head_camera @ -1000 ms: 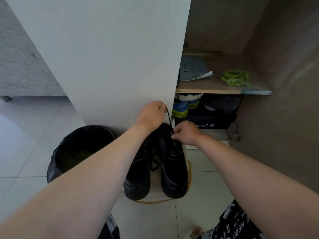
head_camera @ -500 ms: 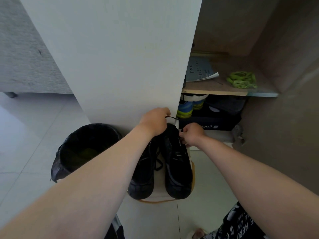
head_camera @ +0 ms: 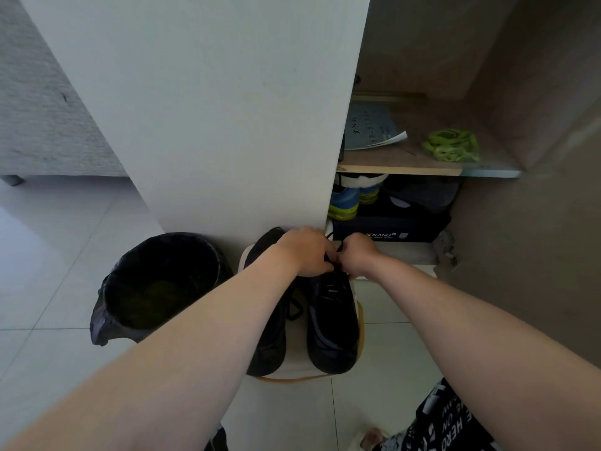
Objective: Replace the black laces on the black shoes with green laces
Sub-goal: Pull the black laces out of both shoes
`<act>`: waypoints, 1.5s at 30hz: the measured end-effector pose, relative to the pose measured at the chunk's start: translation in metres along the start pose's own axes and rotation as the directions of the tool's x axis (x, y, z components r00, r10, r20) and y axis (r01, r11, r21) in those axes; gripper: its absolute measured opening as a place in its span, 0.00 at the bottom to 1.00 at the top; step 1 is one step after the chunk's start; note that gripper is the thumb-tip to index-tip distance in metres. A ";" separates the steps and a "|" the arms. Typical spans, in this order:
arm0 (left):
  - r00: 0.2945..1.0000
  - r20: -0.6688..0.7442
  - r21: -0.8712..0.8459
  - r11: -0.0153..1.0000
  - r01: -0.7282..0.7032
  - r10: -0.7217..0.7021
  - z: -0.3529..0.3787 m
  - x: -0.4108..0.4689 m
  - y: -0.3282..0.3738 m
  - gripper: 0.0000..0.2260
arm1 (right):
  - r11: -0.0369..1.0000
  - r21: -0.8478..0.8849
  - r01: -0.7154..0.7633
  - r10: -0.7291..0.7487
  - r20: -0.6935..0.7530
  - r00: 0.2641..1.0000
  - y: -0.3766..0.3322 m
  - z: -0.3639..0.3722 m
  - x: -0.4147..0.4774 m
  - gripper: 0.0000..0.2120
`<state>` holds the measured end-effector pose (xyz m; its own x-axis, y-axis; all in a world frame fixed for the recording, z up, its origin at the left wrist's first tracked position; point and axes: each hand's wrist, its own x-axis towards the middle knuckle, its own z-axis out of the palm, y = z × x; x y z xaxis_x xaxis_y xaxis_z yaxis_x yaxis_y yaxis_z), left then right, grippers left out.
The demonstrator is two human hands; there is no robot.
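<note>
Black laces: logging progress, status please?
Left hand, right hand pinching black lace atop one black shoe. Green laces lie on shelf, untouched. Nothing blocking.

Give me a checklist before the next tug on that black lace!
1. Left hand and right hand both pinch the black lace: ok.
2. Lace fully out of the right shoe: not ok, rows of lace cross it.
3. Left shoe unlaced: cannot tell, the arm hides it.
4. Green laces waiting on the shelf: ok.
5. Both shoes lying flat, side by side: ok.
</note>
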<state>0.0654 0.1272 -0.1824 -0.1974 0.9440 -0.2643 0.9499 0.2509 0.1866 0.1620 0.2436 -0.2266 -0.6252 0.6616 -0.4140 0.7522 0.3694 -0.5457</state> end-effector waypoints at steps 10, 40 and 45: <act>0.988 0.050 0.080 0.987 0.139 -0.144 0.001 0.010 0.019 0.19 | 0.998 -0.060 -0.011 0.007 -0.081 0.997 -0.005 0.002 -0.008 0.07; 0.787 0.051 -0.525 0.654 0.545 -0.614 0.016 0.011 0.014 0.22 | 0.936 -0.288 0.204 -0.221 -0.029 0.975 -0.016 -0.019 -0.023 0.17; 0.782 0.053 -0.490 0.666 0.562 -0.621 0.016 0.012 0.012 0.24 | 0.923 -0.293 0.250 -0.277 -0.053 0.959 -0.029 -0.018 -0.032 0.10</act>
<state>0.0784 0.1376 -0.1987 -0.7314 0.5713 -0.3725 0.4031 0.8027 0.4397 0.1641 0.2233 -0.1845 -0.7973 0.5670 -0.2072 0.5984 0.6975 -0.3941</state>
